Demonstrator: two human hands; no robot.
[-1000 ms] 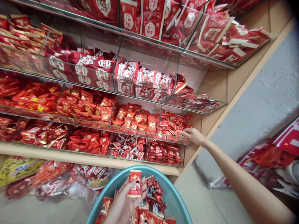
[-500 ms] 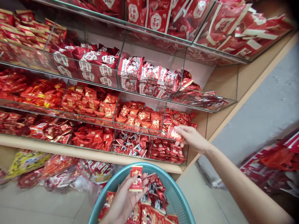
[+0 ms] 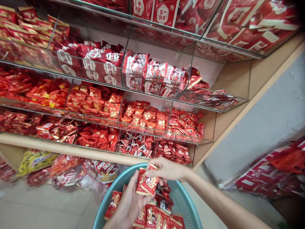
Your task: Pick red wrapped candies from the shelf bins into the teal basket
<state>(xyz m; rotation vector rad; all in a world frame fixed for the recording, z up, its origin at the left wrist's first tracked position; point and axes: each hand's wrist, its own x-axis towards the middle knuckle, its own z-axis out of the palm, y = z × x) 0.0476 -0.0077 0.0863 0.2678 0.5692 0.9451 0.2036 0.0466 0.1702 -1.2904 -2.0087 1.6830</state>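
Observation:
Over a teal basket (image 3: 190, 208) holding red packets (image 3: 152, 216), my two hands meet. My left hand (image 3: 131, 202) is palm up, with its thumb and fingers around a red packet (image 3: 140, 178) with gold edges. My right hand (image 3: 164, 170) pinches a second red packet (image 3: 150, 184) with a small figure on it, laid over the first one and overlapping it. Behind the hands, the lowest shelf bins hold dark red packets (image 3: 175, 151) and red, black and white ones (image 3: 137, 143).
Shelves with clear dividers (image 3: 122, 74) rise in front, filled with red packets. Bagged goods (image 3: 65, 168) lie on the tiled floor (image 3: 43, 206) below the wooden ledge (image 3: 71, 152). A grey wall (image 3: 262, 114) and red bags (image 3: 269, 171) are at right.
My right hand has come down and left from the shelf front to my left hand, bringing its packet onto the one there. The view has shifted slightly.

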